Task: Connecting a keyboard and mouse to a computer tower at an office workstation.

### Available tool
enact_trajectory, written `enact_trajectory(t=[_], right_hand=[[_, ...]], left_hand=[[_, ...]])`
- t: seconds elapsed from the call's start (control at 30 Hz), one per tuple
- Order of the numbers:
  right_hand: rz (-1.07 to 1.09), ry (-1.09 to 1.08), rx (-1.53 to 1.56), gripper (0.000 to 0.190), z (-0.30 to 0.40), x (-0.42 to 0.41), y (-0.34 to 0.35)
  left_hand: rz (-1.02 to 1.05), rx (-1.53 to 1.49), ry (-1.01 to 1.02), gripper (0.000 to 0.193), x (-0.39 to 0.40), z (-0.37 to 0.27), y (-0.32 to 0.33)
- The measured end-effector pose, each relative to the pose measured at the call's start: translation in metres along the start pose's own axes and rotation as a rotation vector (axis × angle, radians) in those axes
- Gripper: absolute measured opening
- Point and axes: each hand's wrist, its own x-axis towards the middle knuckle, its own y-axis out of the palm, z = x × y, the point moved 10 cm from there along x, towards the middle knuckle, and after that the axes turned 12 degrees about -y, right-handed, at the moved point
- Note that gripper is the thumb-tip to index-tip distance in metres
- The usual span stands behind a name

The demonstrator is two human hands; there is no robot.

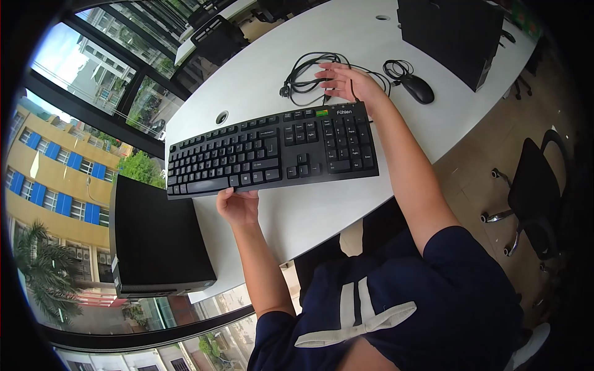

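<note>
A black Fühlen keyboard [291,172] is raised above the white table, tilted with its keys facing me. My left hand [239,206] grips its front edge below the space bar, thumb on top and the other fingers hidden underneath. Beyond the keyboard's far right corner, my right hand [348,83] has its fingers spread, and a stretch of the keyboard's cable runs across it. Behind that hand lies a loosely coiled black cable [301,86] with a plug [284,91]. To its right rests a black mouse [417,89], its cord bundled beside it.
A black computer case [158,236] stands at the left end of the white table [250,79]. Another black case or panel [448,39] is at the far right. A cable hole [222,117] lies near the left edge. An office chair [533,199] stands on the floor at right; windows line the left.
</note>
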Motion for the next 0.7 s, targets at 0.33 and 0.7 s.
enact_trajectory(t=[0.33,0.7], right_hand=[[-0.382,-0.200,0.053,0.022,0.003,0.009,-0.063],[-0.649,0.000,0.103,0.018,-0.026,-0.008,-0.097]], left_hand=[[-0.123,0.177,-0.095,0.047,-0.036,0.021,-0.043],[-0.172,0.061,-0.081,0.048,-0.078,0.038,-0.047]])
